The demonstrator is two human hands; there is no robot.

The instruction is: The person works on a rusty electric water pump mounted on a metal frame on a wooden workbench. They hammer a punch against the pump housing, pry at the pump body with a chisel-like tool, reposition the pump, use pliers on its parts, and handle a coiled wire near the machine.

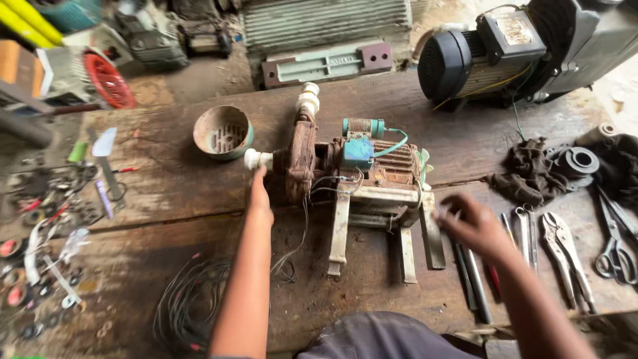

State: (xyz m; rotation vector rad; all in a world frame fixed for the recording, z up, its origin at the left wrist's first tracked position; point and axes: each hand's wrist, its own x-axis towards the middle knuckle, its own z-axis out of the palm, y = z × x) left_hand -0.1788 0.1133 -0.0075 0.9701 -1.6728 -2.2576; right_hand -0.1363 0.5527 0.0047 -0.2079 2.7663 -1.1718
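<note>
Pump (352,169) is being steadied: left hand (259,196) pressing its white inlet fitting (256,159); right hand (473,226), fingers spread, hovering over tools (525,233) beside it.

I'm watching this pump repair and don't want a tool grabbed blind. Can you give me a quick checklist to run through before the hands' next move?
1. Left hand steadies the rusty water pump: ok, it touches the white inlet fitting.
2. Pump sits flat on the wooden bench: ok, its metal feet rest on the boards.
3. Right hand is empty: cannot tell, it is motion-blurred above the tools.
4. Tools within reach: ok, locking pliers and scissors lie right of that hand.
5. Loose wires clear of the hands: not ok, they trail from the pump beside the left forearm.
6. Fan cover is off: ok, it lies apart on the bench.
</note>
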